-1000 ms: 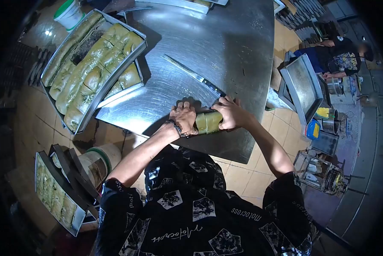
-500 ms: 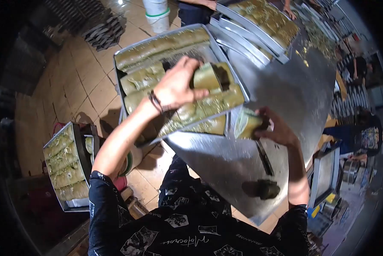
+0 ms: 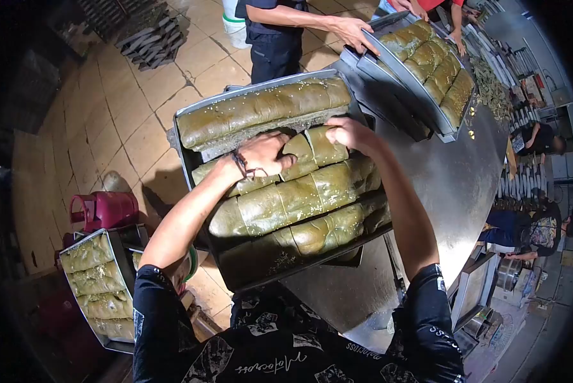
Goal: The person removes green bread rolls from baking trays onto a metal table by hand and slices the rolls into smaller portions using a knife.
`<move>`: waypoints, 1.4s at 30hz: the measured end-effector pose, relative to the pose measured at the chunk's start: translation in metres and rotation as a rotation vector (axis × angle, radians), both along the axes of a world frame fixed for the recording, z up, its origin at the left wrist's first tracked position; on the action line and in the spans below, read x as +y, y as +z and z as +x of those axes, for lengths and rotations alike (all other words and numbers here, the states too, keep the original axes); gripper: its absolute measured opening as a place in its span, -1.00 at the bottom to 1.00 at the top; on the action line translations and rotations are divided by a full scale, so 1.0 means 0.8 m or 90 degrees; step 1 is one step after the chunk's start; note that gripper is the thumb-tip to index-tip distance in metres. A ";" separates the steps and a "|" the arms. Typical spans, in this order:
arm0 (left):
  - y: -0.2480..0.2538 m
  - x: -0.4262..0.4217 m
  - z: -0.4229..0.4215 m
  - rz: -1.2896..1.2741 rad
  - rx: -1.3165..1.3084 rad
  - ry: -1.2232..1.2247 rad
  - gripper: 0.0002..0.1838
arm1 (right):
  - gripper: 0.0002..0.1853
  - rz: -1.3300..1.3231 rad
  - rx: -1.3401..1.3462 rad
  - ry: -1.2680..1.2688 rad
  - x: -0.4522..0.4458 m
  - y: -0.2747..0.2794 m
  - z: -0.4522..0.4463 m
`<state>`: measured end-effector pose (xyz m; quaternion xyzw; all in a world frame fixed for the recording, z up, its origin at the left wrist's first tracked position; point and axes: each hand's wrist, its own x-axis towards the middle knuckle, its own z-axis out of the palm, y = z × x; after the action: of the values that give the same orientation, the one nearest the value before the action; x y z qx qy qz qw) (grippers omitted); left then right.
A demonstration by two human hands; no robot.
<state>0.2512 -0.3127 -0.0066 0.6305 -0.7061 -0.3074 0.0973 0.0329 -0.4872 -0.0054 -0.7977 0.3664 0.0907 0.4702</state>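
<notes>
Rows of green, glossy bread loaves [image 3: 267, 207] dotted with pale crumbs or seeds lie in a deep metal baking tray [image 3: 248, 277]. Over the second row, my left hand [image 3: 264, 155] curls around a bread piece, thumb on the near side and fingers on the far side. My right hand [image 3: 351, 135] grips a cut piece of green bread [image 3: 325, 145] at that row's right end. Between the second row and the long back loaf [image 3: 264, 108], a pale cut side shows. The fingertips of both hands are partly hidden.
A co-worker's hand [image 3: 357, 33] rests on another tray of green bread [image 3: 427, 67], with other people's hands at its far side. The metal table [image 3: 459, 172] extends right. Lower left stand a bread-filled tray [image 3: 98, 287] and a pink gas cylinder [image 3: 111, 209].
My right hand has brought the cut bread piece from over the table into the tray's second row. My left hand stays over that row. The co-worker's tray has moved right and tilted.
</notes>
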 end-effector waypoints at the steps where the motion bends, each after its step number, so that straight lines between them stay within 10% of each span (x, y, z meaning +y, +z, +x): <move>1: -0.006 0.005 -0.004 -0.036 -0.008 0.025 -0.27 | -0.60 -0.047 -0.041 0.000 0.001 -0.008 0.000; 12: 0.017 0.057 -0.069 -0.227 -0.191 0.065 -0.19 | -0.24 -0.421 -0.033 -0.110 0.095 0.022 -0.035; 17: 0.019 0.156 -0.157 -0.362 -0.197 0.092 -0.32 | -0.57 -0.533 -0.301 -0.033 0.173 0.073 -0.236; 24: 0.017 0.265 -0.291 -0.398 -0.033 0.069 -0.38 | -0.30 -0.004 0.260 0.031 0.343 0.059 -0.579; 36: 0.052 0.221 -0.325 -0.440 -0.066 0.003 -0.44 | 0.04 -0.078 0.229 -0.072 0.517 -0.080 -0.690; 42: 0.050 0.081 -0.187 -0.349 -0.166 0.092 -0.40 | -0.15 -0.044 0.053 -0.126 0.425 0.049 -0.568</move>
<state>0.1015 -0.2481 0.0332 0.6631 -0.7228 -0.0147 0.1940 -0.4212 -0.1475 0.0341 -0.7687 0.4657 0.0641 0.4338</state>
